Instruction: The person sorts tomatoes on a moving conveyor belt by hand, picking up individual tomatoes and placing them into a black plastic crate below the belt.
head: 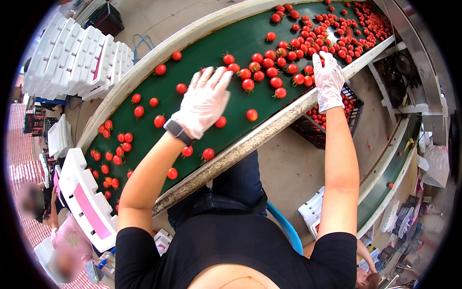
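Note:
Red cherry tomatoes (267, 63) lie scattered along a green conveyor belt (213, 45), crowding together toward its upper right end. My left hand (206, 99), in a pale thin glove with a dark watch at the wrist, is spread palm down over the belt's middle. Some tomatoes sit partly hidden at its fingertips; I see none gripped. My right hand (328, 77), gloved the same way, is at the belt's near rail (267, 144), fingers reaching over the edge beside the dense tomatoes. Whether its fingers hold a tomato is hidden.
A black crate (314, 132) of tomatoes stands below the rail. White foam boxes (79, 57) are stacked at upper left; another foam box (88, 202) stands at the belt's lower left end. A second belt (382, 180) runs at right. Two people are at lower left, another at lower right.

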Tool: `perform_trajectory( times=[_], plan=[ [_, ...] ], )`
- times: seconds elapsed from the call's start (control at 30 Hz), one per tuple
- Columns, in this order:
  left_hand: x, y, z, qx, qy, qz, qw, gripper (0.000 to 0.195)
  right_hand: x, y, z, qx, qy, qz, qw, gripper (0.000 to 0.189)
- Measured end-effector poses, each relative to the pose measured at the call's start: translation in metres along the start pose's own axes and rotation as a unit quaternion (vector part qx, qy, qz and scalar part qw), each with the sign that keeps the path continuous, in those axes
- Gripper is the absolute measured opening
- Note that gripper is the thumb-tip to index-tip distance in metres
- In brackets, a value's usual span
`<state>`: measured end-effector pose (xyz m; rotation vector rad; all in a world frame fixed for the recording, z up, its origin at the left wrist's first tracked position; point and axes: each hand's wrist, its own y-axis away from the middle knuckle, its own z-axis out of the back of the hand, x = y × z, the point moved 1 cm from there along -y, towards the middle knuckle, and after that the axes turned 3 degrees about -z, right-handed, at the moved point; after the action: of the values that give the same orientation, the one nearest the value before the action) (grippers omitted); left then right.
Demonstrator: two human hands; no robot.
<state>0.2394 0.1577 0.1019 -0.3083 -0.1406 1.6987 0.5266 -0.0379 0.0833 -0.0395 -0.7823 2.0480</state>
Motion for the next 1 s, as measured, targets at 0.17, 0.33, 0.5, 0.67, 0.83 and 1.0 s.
perform_trajectory(
  times=[0.17,0.33,0.5,0.67,0.83,1.0],
  plan=[
    [-0.074,-0.06,-0.035,-0.016,0.084,-0.129,0.988,0.052,-0.024,-0.001,-0.01,0.001,-0.074,-0.034,0.997,0.025],
    [-0.055,-0.079,-0.051,0.032,0.121,-0.088,0.988,0.074,-0.028,-0.014,-0.009,-0.011,-0.067,-0.007,0.998,0.025],
    [-0.02,-0.069,-0.037,0.061,0.093,-0.033,0.993,0.089,-0.033,-0.024,-0.007,-0.029,-0.077,-0.008,0.997,0.028],
    [-0.049,-0.078,-0.029,0.005,0.064,-0.122,0.99,0.087,-0.035,-0.031,0.0,-0.009,-0.079,-0.03,0.996,0.028],
    [-0.079,-0.085,-0.043,0.005,0.051,-0.191,0.98,0.03,-0.029,-0.025,0.002,0.004,-0.082,-0.038,0.996,0.029],
    [-0.074,-0.079,-0.049,0.007,0.045,-0.168,0.985,0.029,-0.023,-0.017,0.0,0.001,-0.084,-0.036,0.996,0.03]
  ],
)
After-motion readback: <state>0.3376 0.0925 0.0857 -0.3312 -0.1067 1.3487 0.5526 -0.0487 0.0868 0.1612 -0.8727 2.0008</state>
